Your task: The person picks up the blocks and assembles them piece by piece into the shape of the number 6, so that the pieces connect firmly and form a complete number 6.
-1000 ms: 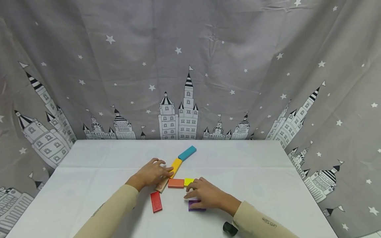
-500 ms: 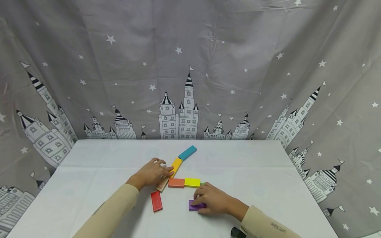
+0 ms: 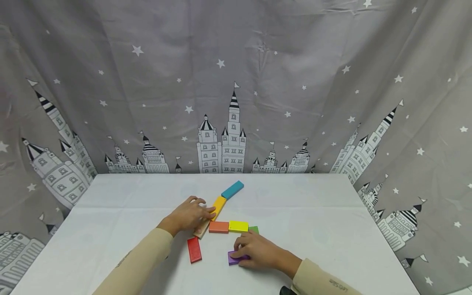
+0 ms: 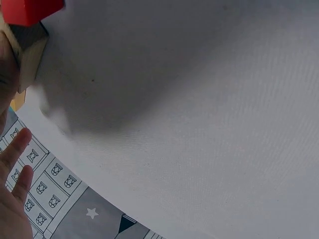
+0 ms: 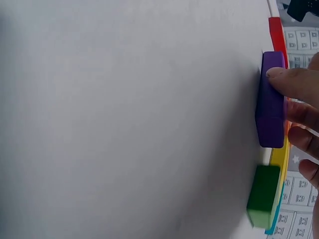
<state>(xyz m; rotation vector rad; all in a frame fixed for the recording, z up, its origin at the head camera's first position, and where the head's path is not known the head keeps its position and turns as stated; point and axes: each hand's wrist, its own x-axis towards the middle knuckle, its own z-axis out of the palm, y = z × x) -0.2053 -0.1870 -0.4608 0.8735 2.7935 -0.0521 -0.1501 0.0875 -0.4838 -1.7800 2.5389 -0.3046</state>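
Observation:
My left hand lies over the bare wooden block, gripping it with fingertips reaching the orange-yellow block. In the left wrist view two fingers stick out straight, and the thumb is against the wooden block. My right hand pinches a purple block low at the table, in front of the yellow block. The right wrist view shows the thumb on the purple block's face, with fingers behind it. Partly behind the right hand is a green block.
An orange-red block adjoins the yellow one. A blue block touches the orange-yellow block's far end. A red block lies nearer me. Beside the right sleeve is a dark object. A printed grey curtain hangs behind the white table.
My right hand moved back from over the green block, took hold of the purple block and shifted it slightly left and nearer. The left hand stayed in place.

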